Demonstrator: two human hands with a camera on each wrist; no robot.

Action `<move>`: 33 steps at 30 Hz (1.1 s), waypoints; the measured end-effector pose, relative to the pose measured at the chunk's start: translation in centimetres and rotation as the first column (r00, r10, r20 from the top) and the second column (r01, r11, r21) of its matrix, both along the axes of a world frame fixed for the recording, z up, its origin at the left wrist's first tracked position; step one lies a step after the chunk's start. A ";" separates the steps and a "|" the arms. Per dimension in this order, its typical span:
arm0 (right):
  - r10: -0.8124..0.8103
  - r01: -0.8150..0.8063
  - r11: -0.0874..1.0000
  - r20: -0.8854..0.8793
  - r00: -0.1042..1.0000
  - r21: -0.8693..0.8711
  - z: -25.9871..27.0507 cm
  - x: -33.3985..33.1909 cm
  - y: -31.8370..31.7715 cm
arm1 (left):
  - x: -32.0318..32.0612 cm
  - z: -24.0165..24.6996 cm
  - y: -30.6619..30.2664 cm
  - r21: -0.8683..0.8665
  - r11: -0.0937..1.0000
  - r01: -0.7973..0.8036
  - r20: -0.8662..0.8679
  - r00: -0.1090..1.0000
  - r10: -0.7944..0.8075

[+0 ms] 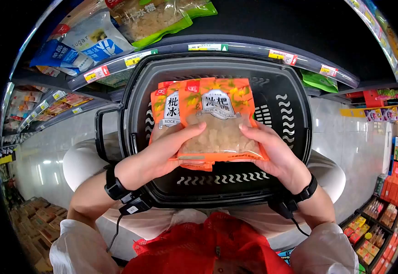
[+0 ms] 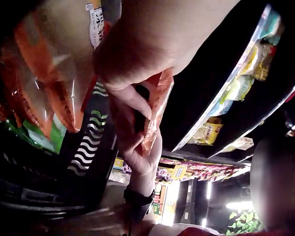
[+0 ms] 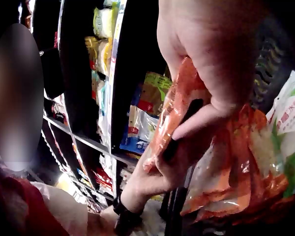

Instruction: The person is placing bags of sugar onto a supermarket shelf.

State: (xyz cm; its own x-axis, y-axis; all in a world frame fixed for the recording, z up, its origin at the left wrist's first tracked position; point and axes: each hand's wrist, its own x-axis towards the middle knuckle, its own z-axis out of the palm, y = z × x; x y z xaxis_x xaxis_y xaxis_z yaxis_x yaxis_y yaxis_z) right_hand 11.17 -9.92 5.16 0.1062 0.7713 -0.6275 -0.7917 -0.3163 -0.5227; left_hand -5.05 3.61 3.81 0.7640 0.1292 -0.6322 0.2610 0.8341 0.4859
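Note:
Both hands hold an orange rock sugar bag [image 1: 222,132] by its lower corners, above a dark basket [image 1: 162,192]. The left hand [image 1: 162,153] has its thumb on the bag's front, and the right hand [image 1: 276,150] mirrors it on the other side. A second orange bag [image 1: 166,102] shows behind and to the left. In the left wrist view the left hand [image 2: 142,49] grips the bag's edge [image 2: 158,108]; in the right wrist view the right hand [image 3: 211,64] pinches the bag [image 3: 174,113]. More orange bags [image 3: 236,162] lie below the hands there, beside a white and green package [image 3: 290,113].
A shelf edge with price labels [image 1: 208,47] runs behind the basket. On that shelf lie a blue and white sugar bag [image 1: 94,39] and a green-edged bag [image 1: 155,20]. Goods racks [image 1: 382,212] stand at the right, cartons [image 1: 37,228] at the lower left.

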 end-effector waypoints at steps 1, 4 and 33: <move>-0.005 0.005 1.000 -0.002 1.000 -0.001 -0.1 0.2 0.2 | 0.1 0.1 0.1 0.042 0.998 -0.036 0.021 0.999 0.035; 0.125 -0.126 0.992 0.185 0.975 -0.009 -0.8 0.7 0.3 | 0.0 -0.2 0.1 0.072 0.996 -0.044 0.024 0.999 0.042; 0.142 -0.374 0.874 0.572 0.808 0.310 1.0 1.1 -0.9 | -1.0 1.7 -0.6 0.288 0.956 0.046 0.272 0.954 -0.128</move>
